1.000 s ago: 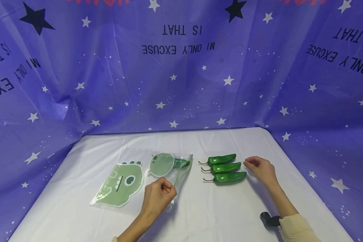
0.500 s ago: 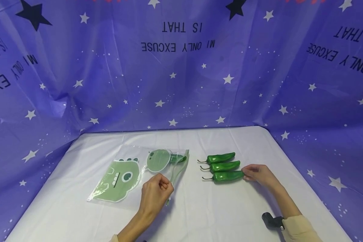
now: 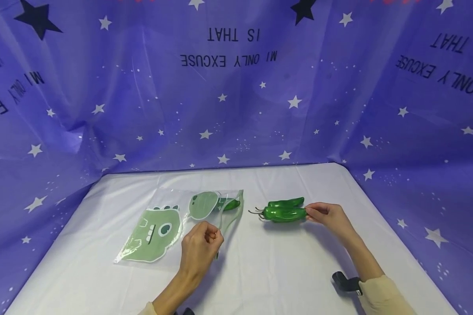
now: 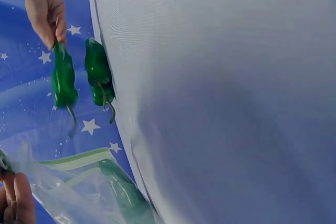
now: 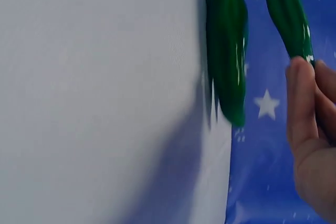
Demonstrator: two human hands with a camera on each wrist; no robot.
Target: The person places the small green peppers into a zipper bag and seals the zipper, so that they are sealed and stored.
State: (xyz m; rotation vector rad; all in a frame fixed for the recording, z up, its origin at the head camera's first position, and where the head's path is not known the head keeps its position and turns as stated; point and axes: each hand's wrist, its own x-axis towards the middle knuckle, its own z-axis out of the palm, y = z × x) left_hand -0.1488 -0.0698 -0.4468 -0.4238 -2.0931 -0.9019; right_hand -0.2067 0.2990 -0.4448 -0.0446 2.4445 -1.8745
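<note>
Head view — right hand [image 3: 329, 219] pinches a glossy green elongated pepper [image 3: 284, 214] by its tip, raised just above the white cloth-covered worktop [image 3: 268, 271]. Left hand [image 3: 199, 245] pinches the mouth edge of a clear plastic bag with green cartoon print [image 3: 151, 238] — one bagged green pepper [image 3: 232, 204] inside, near the mouth. Left wrist view: two loose green peppers [image 4: 97, 65] lie side by side.
</note>
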